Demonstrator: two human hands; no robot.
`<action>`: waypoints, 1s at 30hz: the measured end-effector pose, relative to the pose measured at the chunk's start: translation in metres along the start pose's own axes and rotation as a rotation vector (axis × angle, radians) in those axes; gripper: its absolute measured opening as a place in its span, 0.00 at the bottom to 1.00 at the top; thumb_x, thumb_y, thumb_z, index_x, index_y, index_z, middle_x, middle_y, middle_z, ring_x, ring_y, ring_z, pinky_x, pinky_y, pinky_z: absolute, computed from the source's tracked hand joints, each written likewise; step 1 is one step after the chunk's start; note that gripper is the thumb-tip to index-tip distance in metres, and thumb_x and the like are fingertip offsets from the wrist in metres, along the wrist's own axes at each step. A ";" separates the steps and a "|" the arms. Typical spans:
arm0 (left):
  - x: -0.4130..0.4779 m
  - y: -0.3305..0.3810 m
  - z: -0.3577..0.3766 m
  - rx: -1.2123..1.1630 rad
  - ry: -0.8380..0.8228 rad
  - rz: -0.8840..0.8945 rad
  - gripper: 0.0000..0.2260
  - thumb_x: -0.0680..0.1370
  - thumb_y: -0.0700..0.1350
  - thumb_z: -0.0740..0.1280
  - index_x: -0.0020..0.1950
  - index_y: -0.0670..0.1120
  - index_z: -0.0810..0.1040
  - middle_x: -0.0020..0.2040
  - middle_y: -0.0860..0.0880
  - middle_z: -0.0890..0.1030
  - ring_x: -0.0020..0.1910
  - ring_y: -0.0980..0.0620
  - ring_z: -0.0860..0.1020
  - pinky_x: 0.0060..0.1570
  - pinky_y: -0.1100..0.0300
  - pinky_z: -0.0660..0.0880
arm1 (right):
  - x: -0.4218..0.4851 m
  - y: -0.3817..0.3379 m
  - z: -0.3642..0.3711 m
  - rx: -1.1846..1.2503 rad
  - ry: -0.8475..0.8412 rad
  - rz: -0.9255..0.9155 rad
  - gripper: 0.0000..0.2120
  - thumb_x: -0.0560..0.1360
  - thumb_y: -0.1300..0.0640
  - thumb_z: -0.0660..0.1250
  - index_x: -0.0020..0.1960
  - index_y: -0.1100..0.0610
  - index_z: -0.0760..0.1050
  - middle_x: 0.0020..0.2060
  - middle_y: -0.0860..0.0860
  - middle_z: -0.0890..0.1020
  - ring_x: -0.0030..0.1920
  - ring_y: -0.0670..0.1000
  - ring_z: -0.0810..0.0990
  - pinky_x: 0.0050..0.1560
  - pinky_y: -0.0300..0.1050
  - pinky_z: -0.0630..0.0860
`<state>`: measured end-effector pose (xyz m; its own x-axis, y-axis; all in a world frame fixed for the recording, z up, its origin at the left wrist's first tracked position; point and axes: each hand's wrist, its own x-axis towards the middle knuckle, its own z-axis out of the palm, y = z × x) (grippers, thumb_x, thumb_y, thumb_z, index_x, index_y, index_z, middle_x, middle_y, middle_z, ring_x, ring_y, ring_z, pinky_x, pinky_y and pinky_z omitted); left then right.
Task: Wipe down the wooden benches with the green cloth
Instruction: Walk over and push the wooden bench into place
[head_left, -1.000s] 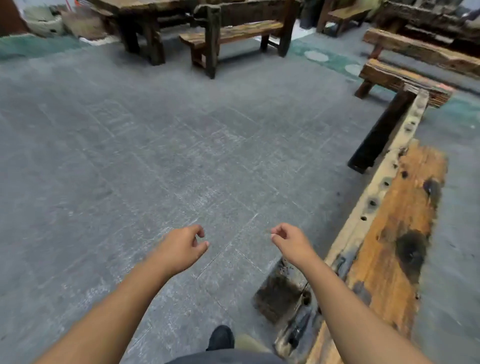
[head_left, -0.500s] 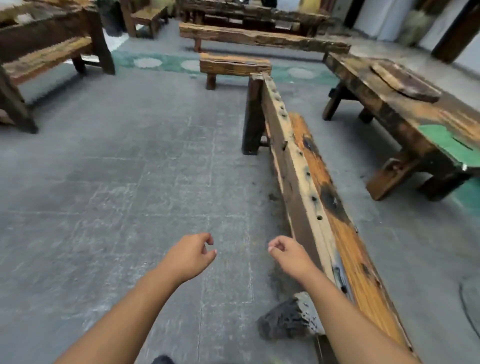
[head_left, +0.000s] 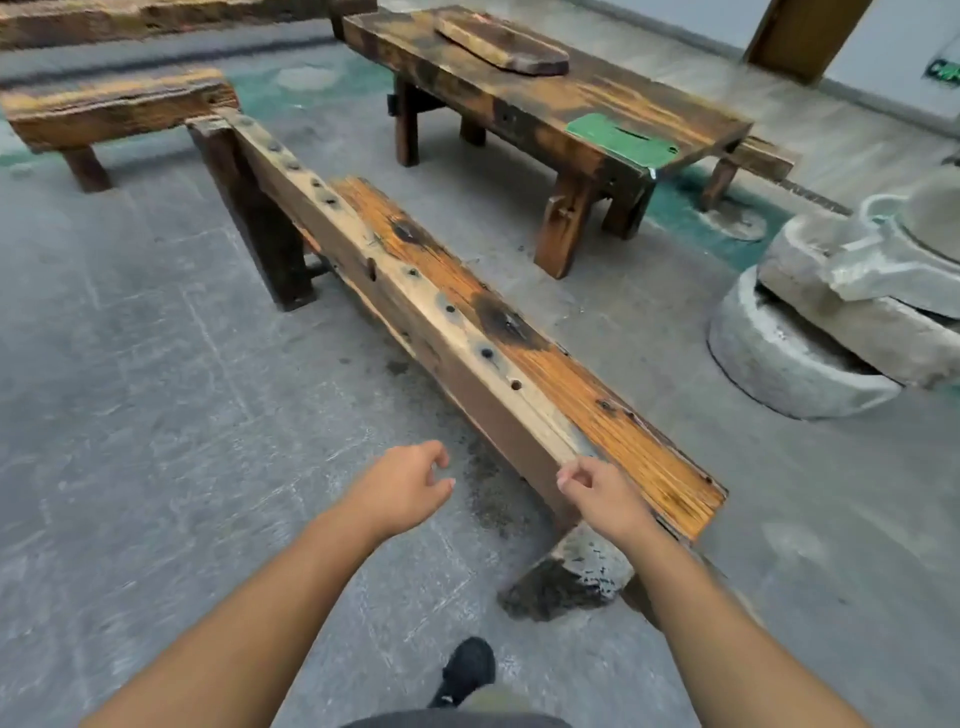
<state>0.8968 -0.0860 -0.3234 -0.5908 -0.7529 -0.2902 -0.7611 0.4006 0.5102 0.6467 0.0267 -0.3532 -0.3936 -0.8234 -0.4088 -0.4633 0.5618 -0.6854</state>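
A long wooden bench (head_left: 524, 358) with an orange seat and a pale studded back rail runs from the upper left down to my hands. The green cloth (head_left: 621, 139) lies flat on the near right corner of a low wooden table (head_left: 545, 98) beyond the bench. My left hand (head_left: 402, 486) hovers over the floor, left of the bench's near end, fingers loosely curled and holding nothing. My right hand (head_left: 602, 491) is over the bench's near end, fingers curled in, also empty.
A short bench (head_left: 111, 111) stands at the upper left and another long beam behind it. A stone mill (head_left: 852, 306) sits on the floor at the right. A wooden slab (head_left: 501, 44) rests on the table. My black shoe (head_left: 467, 670) is on the grey floor.
My view has swung to the right, bringing the table with the green cloth and the stone mill into sight. Both hands stay raised in front of me and empty.
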 end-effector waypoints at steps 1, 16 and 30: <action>0.016 0.006 0.000 0.015 -0.015 0.029 0.13 0.79 0.53 0.64 0.61 0.50 0.73 0.42 0.52 0.79 0.41 0.52 0.77 0.40 0.56 0.72 | 0.006 0.007 -0.004 0.017 0.036 0.017 0.05 0.79 0.53 0.65 0.46 0.51 0.78 0.50 0.45 0.81 0.51 0.48 0.79 0.45 0.45 0.72; 0.195 0.114 0.088 0.375 -0.340 0.648 0.25 0.77 0.61 0.62 0.71 0.52 0.64 0.68 0.48 0.69 0.69 0.45 0.66 0.68 0.46 0.66 | -0.016 0.155 -0.027 -0.205 0.353 0.687 0.21 0.79 0.40 0.58 0.67 0.49 0.71 0.64 0.54 0.77 0.66 0.58 0.74 0.69 0.57 0.67; 0.220 0.093 0.174 0.440 -0.153 0.937 0.40 0.75 0.75 0.46 0.81 0.55 0.46 0.82 0.47 0.48 0.79 0.41 0.57 0.70 0.35 0.62 | 0.009 0.175 0.037 -0.538 0.751 0.738 0.25 0.75 0.38 0.54 0.59 0.51 0.79 0.58 0.53 0.80 0.67 0.60 0.72 0.73 0.69 0.53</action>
<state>0.6490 -0.1236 -0.4810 -0.9988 0.0189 -0.0461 0.0066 0.9674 0.2532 0.5918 0.1149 -0.4993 -0.9910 -0.1323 -0.0194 -0.1320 0.9911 -0.0163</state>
